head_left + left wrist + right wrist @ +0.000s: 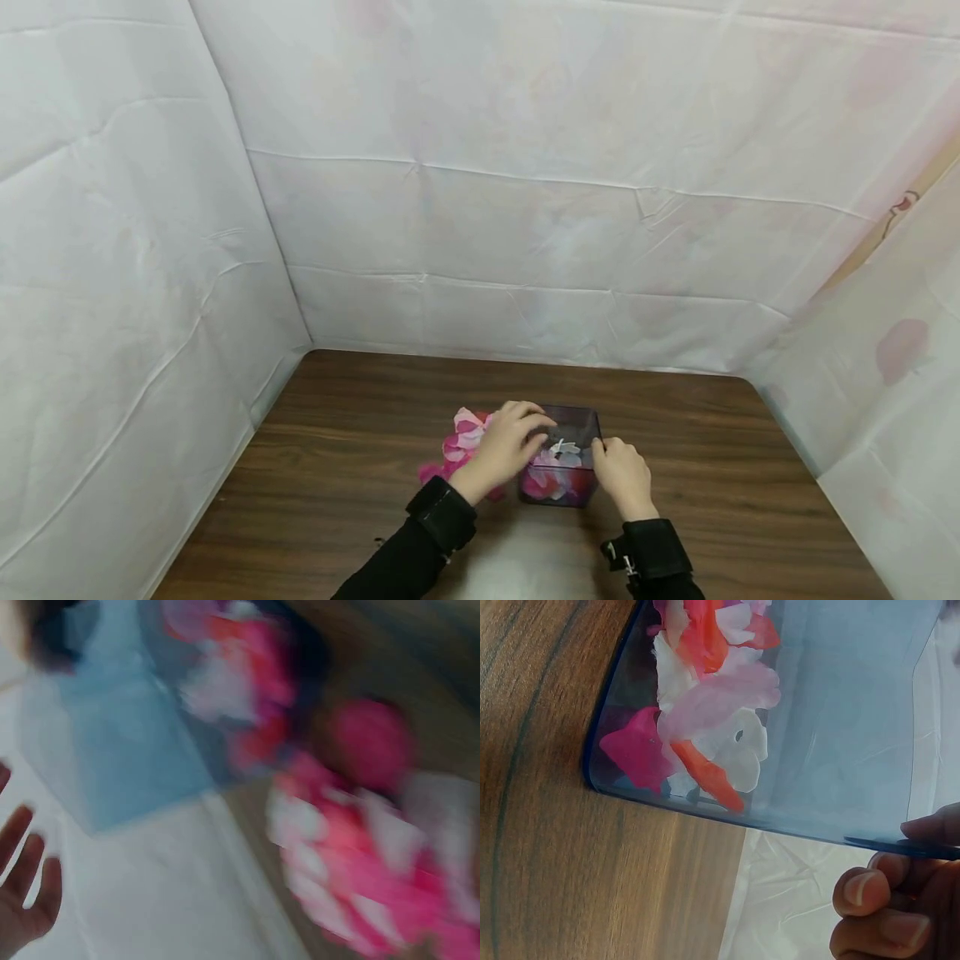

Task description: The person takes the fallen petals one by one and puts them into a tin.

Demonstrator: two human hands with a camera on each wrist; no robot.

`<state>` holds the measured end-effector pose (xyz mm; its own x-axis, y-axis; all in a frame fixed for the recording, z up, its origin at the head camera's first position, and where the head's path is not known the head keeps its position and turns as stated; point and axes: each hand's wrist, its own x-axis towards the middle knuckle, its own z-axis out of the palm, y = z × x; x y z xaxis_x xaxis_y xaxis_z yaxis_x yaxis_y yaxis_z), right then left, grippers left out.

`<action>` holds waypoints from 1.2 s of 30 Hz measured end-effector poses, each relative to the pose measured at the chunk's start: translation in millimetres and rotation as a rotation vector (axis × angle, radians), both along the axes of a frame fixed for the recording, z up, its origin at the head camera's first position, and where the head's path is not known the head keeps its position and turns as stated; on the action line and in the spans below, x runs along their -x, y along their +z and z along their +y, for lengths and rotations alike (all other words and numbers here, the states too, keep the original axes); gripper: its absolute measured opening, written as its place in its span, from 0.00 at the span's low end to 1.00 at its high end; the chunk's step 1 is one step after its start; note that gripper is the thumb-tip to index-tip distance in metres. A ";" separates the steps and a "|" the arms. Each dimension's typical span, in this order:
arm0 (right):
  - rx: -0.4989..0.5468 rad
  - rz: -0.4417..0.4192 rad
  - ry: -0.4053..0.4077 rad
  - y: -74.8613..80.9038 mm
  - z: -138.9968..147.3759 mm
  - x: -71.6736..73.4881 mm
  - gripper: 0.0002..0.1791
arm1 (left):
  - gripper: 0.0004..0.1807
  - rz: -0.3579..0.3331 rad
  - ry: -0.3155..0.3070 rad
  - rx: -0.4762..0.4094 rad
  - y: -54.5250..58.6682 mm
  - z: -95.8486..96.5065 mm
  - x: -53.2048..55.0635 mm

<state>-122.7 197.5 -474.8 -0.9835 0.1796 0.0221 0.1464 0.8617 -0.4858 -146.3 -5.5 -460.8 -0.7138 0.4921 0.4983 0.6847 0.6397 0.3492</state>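
Note:
A clear, dark-tinted plastic box [581, 421] stands on the table, with pink, white and red artificial petals [720, 705] gathered in its bottom. My right hand [624, 475] pinches the box's right rim; the right wrist view shows the thumb on one side of the wall [840, 750] and curled fingers on the other. Over the box's left edge is my left hand [504, 443], its fingers loosely bent. In the blurred left wrist view those fingers [49, 892] are spread with nothing between them. A loose pile of pink petals [463, 435] lies left of the box, partly hidden by the left hand.
The brown wood-grain table [360, 425] runs back to white cloth walls [525, 225] on the left, rear and right. A pale patch of glare [528, 554] shows on the tabletop in front of the box. Black bands [442, 512] circle both wrists.

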 end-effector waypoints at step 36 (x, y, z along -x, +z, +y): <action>0.032 0.039 0.008 -1.7 -1.6 -1.7 0.23 | 0.03 -0.023 0.281 -0.021 -46.9 -63.4 12.4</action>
<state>-121.1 196.0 -476.4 -0.9835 0.1724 0.0552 0.1194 0.8470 -0.5181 -158.7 -68.9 -507.8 -0.8318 0.2631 0.4887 0.4736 0.7955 0.3779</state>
